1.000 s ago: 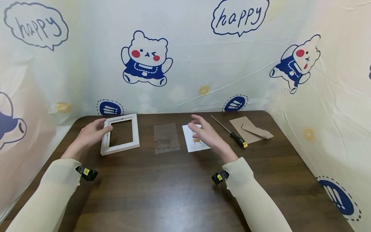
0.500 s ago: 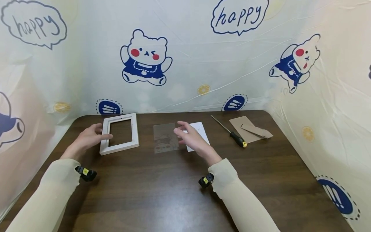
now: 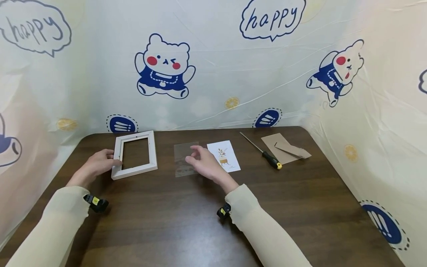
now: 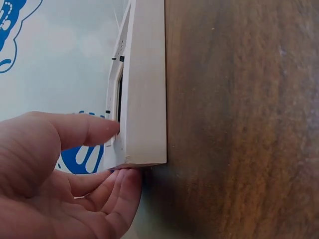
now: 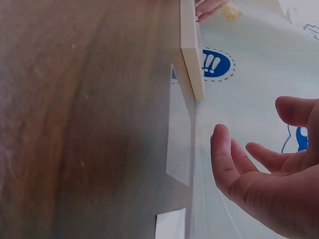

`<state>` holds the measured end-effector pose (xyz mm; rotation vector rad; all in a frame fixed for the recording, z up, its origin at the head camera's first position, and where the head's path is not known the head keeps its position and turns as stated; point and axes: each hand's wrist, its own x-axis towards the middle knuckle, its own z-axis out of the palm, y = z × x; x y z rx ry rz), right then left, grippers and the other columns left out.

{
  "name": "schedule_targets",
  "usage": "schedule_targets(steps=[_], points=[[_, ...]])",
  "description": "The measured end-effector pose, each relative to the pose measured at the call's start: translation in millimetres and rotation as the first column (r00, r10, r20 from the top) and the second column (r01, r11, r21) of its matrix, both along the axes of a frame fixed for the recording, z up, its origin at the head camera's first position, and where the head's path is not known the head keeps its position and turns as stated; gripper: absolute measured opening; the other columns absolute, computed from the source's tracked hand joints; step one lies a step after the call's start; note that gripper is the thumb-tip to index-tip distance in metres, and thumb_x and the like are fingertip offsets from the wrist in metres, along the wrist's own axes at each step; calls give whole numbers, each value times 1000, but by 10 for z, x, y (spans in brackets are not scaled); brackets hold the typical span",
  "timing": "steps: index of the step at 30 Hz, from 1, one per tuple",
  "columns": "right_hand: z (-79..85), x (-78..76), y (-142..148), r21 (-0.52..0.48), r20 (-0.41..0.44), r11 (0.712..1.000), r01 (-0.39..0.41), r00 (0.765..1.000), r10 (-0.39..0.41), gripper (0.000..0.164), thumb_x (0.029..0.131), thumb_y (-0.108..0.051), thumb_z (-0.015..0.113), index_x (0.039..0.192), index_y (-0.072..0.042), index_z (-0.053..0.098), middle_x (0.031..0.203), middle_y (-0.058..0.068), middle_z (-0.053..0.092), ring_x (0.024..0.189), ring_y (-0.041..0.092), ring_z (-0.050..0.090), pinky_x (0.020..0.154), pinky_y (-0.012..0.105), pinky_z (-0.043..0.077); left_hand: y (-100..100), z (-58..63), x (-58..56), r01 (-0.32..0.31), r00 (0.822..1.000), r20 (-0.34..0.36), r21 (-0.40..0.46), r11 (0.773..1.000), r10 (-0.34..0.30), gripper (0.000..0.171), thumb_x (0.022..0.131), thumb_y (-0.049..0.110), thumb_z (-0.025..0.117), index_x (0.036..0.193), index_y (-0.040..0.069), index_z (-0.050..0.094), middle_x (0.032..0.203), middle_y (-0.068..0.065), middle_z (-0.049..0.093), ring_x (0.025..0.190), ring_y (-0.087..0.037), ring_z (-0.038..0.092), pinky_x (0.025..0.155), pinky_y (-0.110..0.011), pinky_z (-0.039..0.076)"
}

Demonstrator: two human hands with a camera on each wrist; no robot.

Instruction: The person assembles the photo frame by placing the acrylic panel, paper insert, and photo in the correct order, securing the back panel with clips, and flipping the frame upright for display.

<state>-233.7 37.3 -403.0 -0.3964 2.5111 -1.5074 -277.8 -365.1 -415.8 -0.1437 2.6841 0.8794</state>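
A white picture frame (image 3: 133,171) lies on the table at the left. My left hand (image 3: 95,167) pinches its left side, the thumb over the front at the inner edge and the fingers against the outer side, as the left wrist view shows. My right hand (image 3: 208,167) hovers with loosely bent fingers over a clear sheet (image 3: 181,152) and holds nothing; it covers part of that sheet in the head view. Right beside the sheet is a white card (image 3: 230,155) printed with a potted plant.
To the right of the card lies a screwdriver (image 3: 271,160) with a black and yellow handle. Next to it is a brown backing board (image 3: 271,140) with a raised strip (image 3: 291,150). A printed curtain (image 3: 213,66) rises behind the dark wooden table (image 3: 160,222).
My right hand has moved left from over the card to over the clear sheet. The left hand has come slightly nearer and taken hold of the frame's left side.
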Motion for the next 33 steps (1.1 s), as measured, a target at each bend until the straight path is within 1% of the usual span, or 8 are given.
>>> schedule_targets(steps=[2,4,9,12,17,22,29,33], points=[[-19,10,-41,26,-15,1000,-1,1000,1,59,106,-32,63,157,-8,48,132,12,62,98,23,70,90,37,56,-9,-5,17,5,1000,-17,-4,1000,-5,78,101,25,63,152,-20,25,143,-43,38,122,-53,44,111,-70,40],[-40,23,-60,52,-32,999,2,1000,-1,58,106,-32,64,156,-7,49,131,12,63,101,21,67,93,38,54,2,-7,34,5,1000,-25,-5,1000,-5,75,101,24,63,151,-20,27,142,-43,40,122,-52,45,111,-69,41],[-107,40,-80,89,-58,996,-3,998,8,57,105,-29,63,155,-6,50,128,14,65,120,28,61,105,44,50,55,10,65,8,1000,-21,-11,1000,-8,75,101,24,62,151,-20,27,142,-42,40,122,-52,45,110,-69,41],[-120,48,-105,103,-69,995,-9,997,16,57,104,-28,63,155,-5,50,126,13,66,124,30,60,109,45,48,81,3,74,17,1000,-16,-5,1000,-17,76,101,24,63,152,-19,28,143,-42,40,122,-52,45,110,-69,41],[-128,55,-180,160,-119,987,-14,992,33,56,102,-25,64,152,-3,53,119,11,70,119,27,62,107,41,50,147,-16,89,38,999,-27,3,999,-38,76,100,23,63,152,-20,28,143,-42,41,122,-52,46,111,-69,41],[-176,47,-252,222,-162,975,-21,985,59,53,101,-24,65,149,-1,57,114,8,71,115,24,64,104,35,52,219,-29,114,49,998,-34,2,999,-49,76,100,22,64,153,-20,28,144,-41,42,123,-52,46,112,-69,40],[-206,63,-350,242,-153,969,-52,984,91,48,102,-23,65,145,-1,61,109,4,70,107,18,63,98,30,52,308,-9,175,75,997,-38,4,997,-75,76,100,20,65,153,-20,28,144,-41,42,123,-52,46,110,-69,41],[-221,66,-407,251,-166,966,-67,980,111,48,101,-22,65,143,0,63,101,1,69,101,15,62,96,27,51,364,-13,207,94,995,-42,5,996,-94,77,100,21,67,154,-19,29,145,-40,43,124,-52,47,109,-69,42]])
